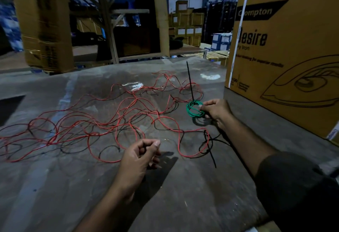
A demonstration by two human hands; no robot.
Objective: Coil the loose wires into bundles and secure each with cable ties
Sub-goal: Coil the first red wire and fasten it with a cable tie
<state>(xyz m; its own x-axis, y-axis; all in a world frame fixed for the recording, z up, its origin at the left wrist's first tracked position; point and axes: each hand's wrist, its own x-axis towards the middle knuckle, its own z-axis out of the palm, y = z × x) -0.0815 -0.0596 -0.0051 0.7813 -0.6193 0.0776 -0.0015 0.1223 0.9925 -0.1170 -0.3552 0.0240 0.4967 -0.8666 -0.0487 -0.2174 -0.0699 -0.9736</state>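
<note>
1. Head view: the right hand (215,109) pinches a small green wire coil (195,109) by its near edge, fingers closed on the loops, probably so the turns cannot spring apart while it is bound
2. 1 black cable tie (190,82) passes through the coil and its long tail stands up and away from the person, so the tie looks threaded but whether it is pulled tight cannot be told
3. The left hand (142,155) hovers low over the desk (183,204) with its fingers curled together; it seems to grip something thin, possibly a wire end, but the dim light hides what
4. The red wire (128,114) and a black wire (126,128) lie spread in loose, overlapping loops across the middle and left of the desk, not yet coiled
5. A second cable tie (211,155) lies flat on the desk between the 2 forearms, within easy reach, likely kept ready for the next bundle
6. A large cardboard box (286,52) stands at the right edge, just beside the right hand, leaving the work crowded toward that side
7. Judged from this, 1 bundle is nearly secured and most of the task remains
</note>
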